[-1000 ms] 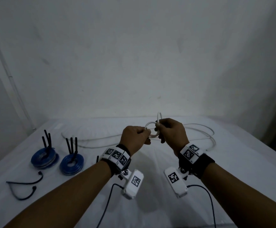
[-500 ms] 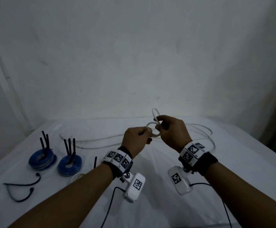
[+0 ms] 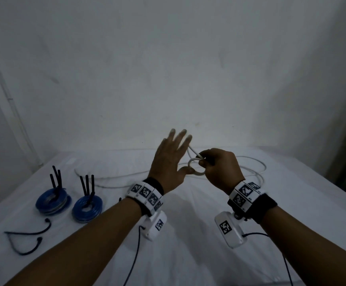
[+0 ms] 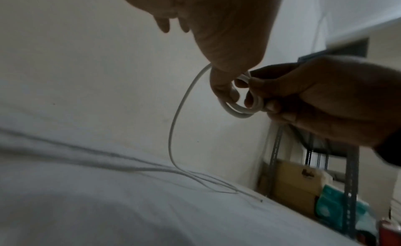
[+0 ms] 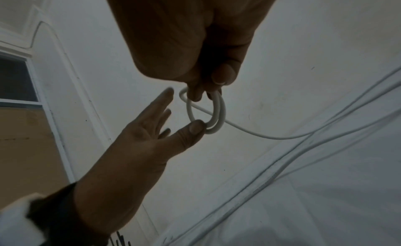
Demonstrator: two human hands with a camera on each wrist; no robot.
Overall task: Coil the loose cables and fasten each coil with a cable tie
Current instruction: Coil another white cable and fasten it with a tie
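My right grip (image 3: 217, 168) pinches the white coil (image 3: 196, 167); left hand (image 3: 171, 159) splayed at nine o'clock—thumb steadies, next loop should match.

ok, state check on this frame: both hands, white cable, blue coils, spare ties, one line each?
left hand: fingers spread straight, thumb touching the white coil
right hand: grips the white coil
white coil: a few small loops, held in the air, untied
white cable: mostly loose on the table
blue coils: wound, black ties on, tails upright
spare black ties: loose on the table
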